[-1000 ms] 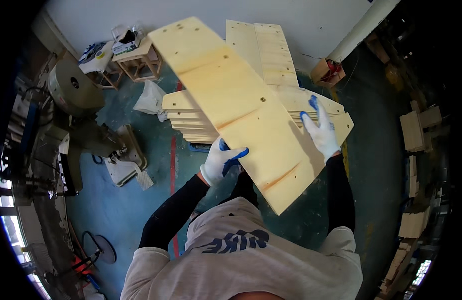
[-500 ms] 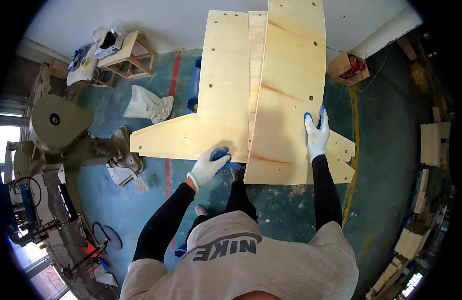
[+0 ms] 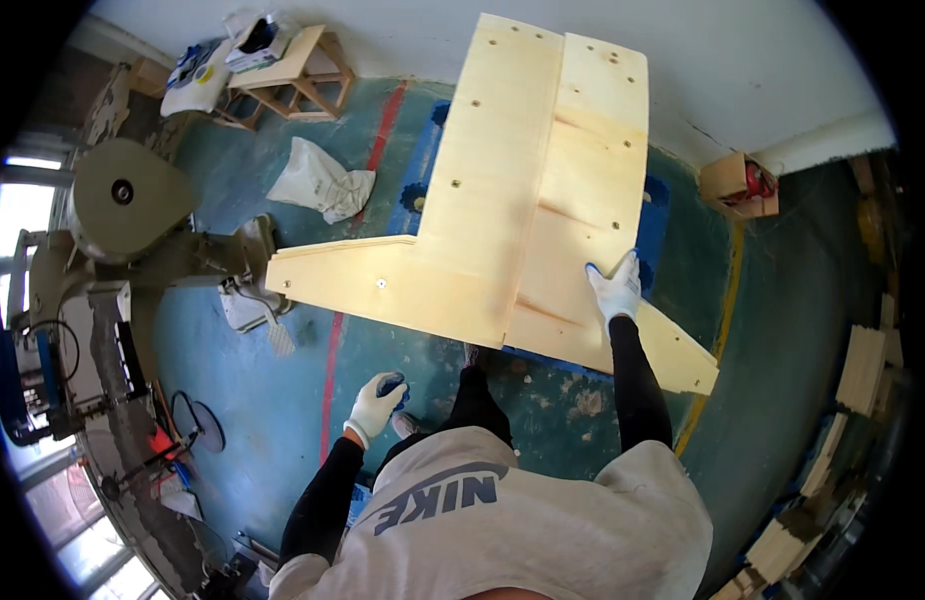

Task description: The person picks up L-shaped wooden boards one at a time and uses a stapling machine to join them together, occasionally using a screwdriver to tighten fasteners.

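Two pale L-shaped plywood panels with small metal inserts lie on a blue pallet [image 3: 654, 215]. The left panel [image 3: 482, 225] reaches out to a tapered arm on the left. Beside it, the right panel [image 3: 572, 235] has brown streaks and a similar arm at the right. Their long edges run side by side. My right hand [image 3: 618, 290], in a white glove with blue fingertips, lies on the right panel near its outer edge, thumb and fingers spread. My left hand [image 3: 375, 405], gloved alike, hangs off the near edge with loosely curled fingers; nothing shows in it.
A grey-green machine [image 3: 132, 205] with a foot pedal [image 3: 280, 338] stands at left. Behind it are a white sack [image 3: 322, 182] and a small wooden table [image 3: 282, 65]. A box with a red item [image 3: 727, 190] sits far right; stacked wood [image 3: 857, 370] lines the right side.
The right panel has shifted and turned, and its long edge now runs beside the left panel's. My left hand has moved off the panels, towards me. My right hand is still on the right panel.
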`<move>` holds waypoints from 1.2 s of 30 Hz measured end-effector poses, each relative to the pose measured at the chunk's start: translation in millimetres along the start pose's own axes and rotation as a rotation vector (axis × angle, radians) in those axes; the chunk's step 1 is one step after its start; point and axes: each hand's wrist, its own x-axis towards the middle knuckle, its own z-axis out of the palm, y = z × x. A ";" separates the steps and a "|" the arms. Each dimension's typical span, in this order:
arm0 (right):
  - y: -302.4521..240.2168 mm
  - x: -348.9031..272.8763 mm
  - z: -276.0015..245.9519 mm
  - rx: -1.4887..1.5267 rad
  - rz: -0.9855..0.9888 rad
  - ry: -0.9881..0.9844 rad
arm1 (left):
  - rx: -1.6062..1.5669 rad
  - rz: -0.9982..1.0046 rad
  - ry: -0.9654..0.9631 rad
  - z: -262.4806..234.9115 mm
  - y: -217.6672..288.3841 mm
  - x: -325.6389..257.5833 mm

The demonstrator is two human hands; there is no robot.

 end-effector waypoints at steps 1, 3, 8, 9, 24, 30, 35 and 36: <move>0.5 4.0 4.1 0.025 -0.034 0.008 | 0.020 0.002 0.015 -6.3 -4.4 -6.0; -1.2 1.0 15.8 -0.070 -0.146 0.040 | 0.028 -0.002 0.071 -18.4 -19.8 -24.1; 23.2 -13.6 2.8 -0.126 -0.481 0.217 | 0.127 -0.020 0.257 -27.1 -79.4 -86.2; 39.8 -9.5 15.5 -0.159 -0.715 0.459 | 0.176 -0.034 0.289 -33.6 -81.6 -97.8; -322.1 -529.2 204.8 0.282 -1.150 -1.037 | 0.064 -0.357 2.289 -301.8 -464.0 -548.2; -335.9 -712.8 243.5 0.079 -1.383 -1.243 | 0.147 -1.049 2.459 -421.2 -582.9 -824.5; -358.7 -812.0 243.8 0.030 -1.315 -1.351 | -0.225 -1.430 2.057 -470.2 -621.9 -922.4; -361.7 -826.8 243.5 0.029 -1.344 -1.366 | -0.276 -1.440 1.992 -468.3 -642.1 -931.8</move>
